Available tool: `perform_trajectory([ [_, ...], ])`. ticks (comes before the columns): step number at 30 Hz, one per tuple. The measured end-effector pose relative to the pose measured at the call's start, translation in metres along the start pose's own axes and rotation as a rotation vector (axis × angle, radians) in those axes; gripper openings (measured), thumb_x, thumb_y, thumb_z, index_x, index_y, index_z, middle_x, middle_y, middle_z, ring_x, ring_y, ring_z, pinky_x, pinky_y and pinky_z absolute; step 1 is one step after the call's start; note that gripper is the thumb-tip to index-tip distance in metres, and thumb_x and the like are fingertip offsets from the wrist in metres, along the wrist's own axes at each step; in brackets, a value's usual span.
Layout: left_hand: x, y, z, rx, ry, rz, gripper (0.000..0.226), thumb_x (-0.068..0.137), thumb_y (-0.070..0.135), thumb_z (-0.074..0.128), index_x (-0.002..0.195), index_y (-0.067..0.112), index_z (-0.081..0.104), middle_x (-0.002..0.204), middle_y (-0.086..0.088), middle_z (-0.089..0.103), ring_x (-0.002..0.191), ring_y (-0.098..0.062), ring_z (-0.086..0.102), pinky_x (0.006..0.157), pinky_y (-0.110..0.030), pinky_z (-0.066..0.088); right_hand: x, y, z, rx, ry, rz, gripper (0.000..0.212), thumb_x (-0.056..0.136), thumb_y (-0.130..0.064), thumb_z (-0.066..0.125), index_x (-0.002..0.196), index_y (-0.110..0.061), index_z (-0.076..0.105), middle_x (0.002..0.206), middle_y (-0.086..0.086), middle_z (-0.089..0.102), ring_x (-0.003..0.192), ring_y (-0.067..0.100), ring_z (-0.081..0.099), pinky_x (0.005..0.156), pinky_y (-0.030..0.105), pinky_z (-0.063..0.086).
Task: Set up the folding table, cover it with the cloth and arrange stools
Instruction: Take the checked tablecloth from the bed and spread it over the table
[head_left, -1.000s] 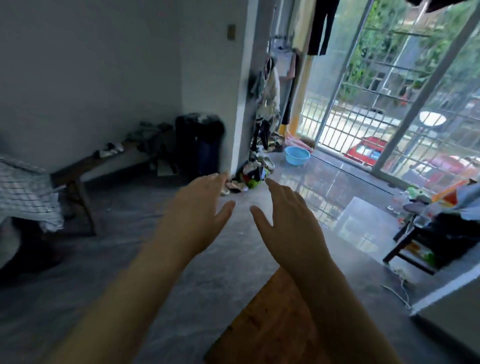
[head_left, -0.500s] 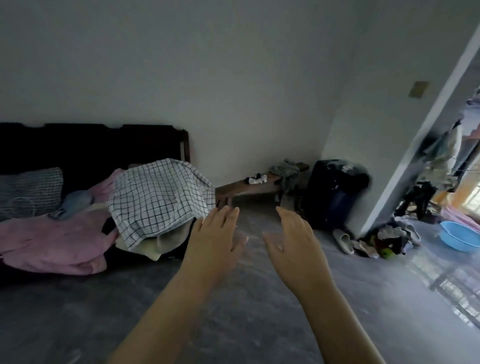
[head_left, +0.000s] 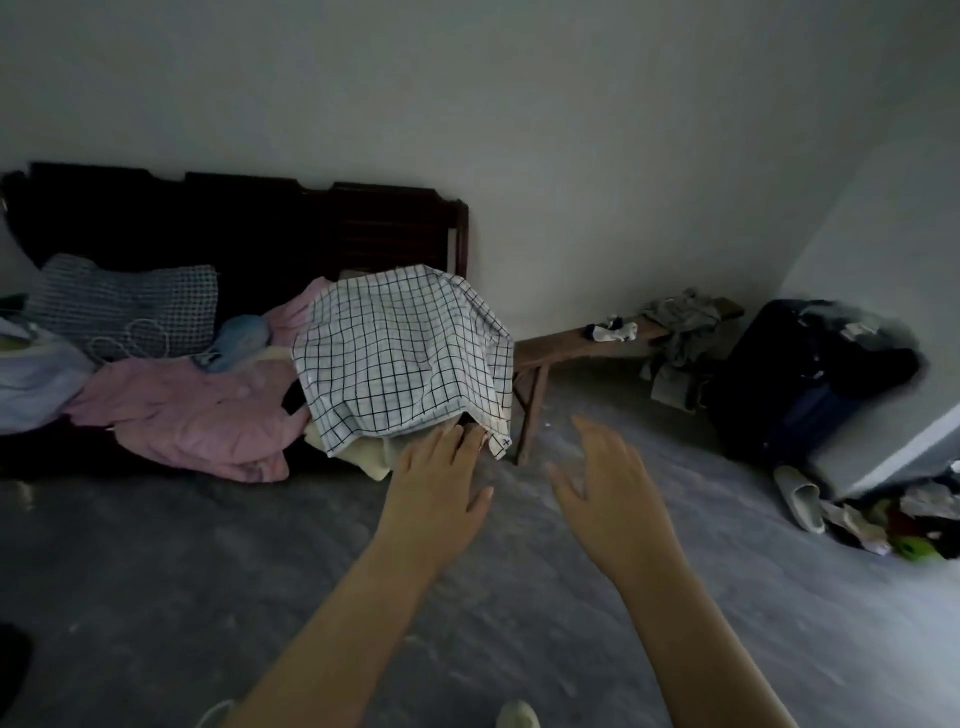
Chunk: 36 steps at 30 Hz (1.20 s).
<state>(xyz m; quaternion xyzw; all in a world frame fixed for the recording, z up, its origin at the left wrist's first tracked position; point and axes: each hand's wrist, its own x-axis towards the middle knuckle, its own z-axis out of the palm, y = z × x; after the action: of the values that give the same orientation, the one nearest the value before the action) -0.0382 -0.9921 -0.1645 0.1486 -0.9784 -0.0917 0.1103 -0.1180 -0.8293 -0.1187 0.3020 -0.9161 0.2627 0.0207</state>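
A white cloth with a black grid pattern (head_left: 400, 353) lies draped over the right end of a dark wooden sofa (head_left: 260, 228). My left hand (head_left: 441, 488) is stretched out with fingers apart, its fingertips at the cloth's lower right corner. Whether they touch it I cannot tell. My right hand (head_left: 608, 488) is open too, raised over the grey floor to the right of the cloth, holding nothing. The folding table and stools are out of view.
Pink clothes (head_left: 192, 410) and a mesh cushion (head_left: 130, 306) lie on the sofa. A low wooden bench (head_left: 566, 348) with socks and clothes stands against the wall. A dark suitcase (head_left: 810, 374), a slipper (head_left: 800, 499) and scattered items sit at the right.
The view has swung left from the balcony door to the sofa. Both hands have come closer to the checked cloth, the left one reaching its corner.
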Motion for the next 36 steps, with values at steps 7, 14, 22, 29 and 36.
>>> perform_trajectory([
  [7, 0.114, -0.019, 0.054, 0.026, -0.072, -0.091, 0.064, 0.084, 0.046, 0.042, 0.137, 0.01, 0.041, 0.136, -0.009, 0.05, 0.127, -0.027, 0.044, 0.104, -0.046, 0.036, 0.122, 0.062, 0.041, -0.005, -0.132, 0.031, 0.058, 0.093, -0.04, 0.047, 0.144, -0.016, 0.031, 0.144, 0.002, 0.038, 0.131, 0.017, 0.033, 0.102, 0.031, 0.032],
  [14, 0.187, -0.051, 0.086, 0.033, -0.101, -0.217, 0.065, 0.089, 0.04, 0.051, 0.144, 0.012, 0.031, 0.144, -0.01, 0.042, 0.135, -0.027, 0.035, 0.11, -0.043, 0.027, 0.235, 0.08, 0.095, 0.001, -0.262, -0.077, 0.048, 0.093, -0.038, 0.05, 0.136, -0.019, 0.038, 0.135, 0.001, 0.045, 0.121, 0.018, 0.041, 0.094, 0.03, 0.036],
  [22, 0.299, -0.131, 0.107, 0.007, -0.123, -0.289, 0.064, 0.095, 0.042, 0.037, 0.148, 0.018, 0.012, 0.154, -0.003, 0.022, 0.142, -0.02, 0.015, 0.115, -0.039, 0.012, 0.37, 0.067, 0.16, 0.013, -0.339, -0.11, 0.058, 0.092, -0.039, 0.05, 0.142, -0.015, 0.033, 0.142, 0.002, 0.04, 0.129, 0.021, 0.036, 0.103, 0.04, 0.037],
  [29, 0.434, -0.207, 0.118, 0.003, -0.154, -0.241, 0.063, 0.097, 0.042, 0.033, 0.149, 0.018, 0.006, 0.156, -0.004, 0.017, 0.143, -0.021, 0.011, 0.117, -0.04, 0.01, 0.498, 0.065, 0.2, -0.049, -0.346, -0.047, 0.053, 0.09, -0.039, 0.053, 0.136, -0.017, 0.039, 0.133, 0.002, 0.048, 0.124, 0.022, 0.042, 0.099, 0.041, 0.04],
  [36, 0.558, -0.258, 0.144, 0.011, -0.217, -0.173, 0.062, 0.097, 0.039, 0.035, 0.148, 0.016, 0.01, 0.154, -0.004, 0.021, 0.142, -0.021, 0.014, 0.116, -0.04, 0.013, 0.596, 0.084, 0.232, -0.062, -0.334, 0.03, 0.047, 0.092, -0.034, 0.052, 0.132, -0.012, 0.043, 0.127, 0.005, 0.05, 0.118, 0.021, 0.043, 0.097, 0.034, 0.038],
])
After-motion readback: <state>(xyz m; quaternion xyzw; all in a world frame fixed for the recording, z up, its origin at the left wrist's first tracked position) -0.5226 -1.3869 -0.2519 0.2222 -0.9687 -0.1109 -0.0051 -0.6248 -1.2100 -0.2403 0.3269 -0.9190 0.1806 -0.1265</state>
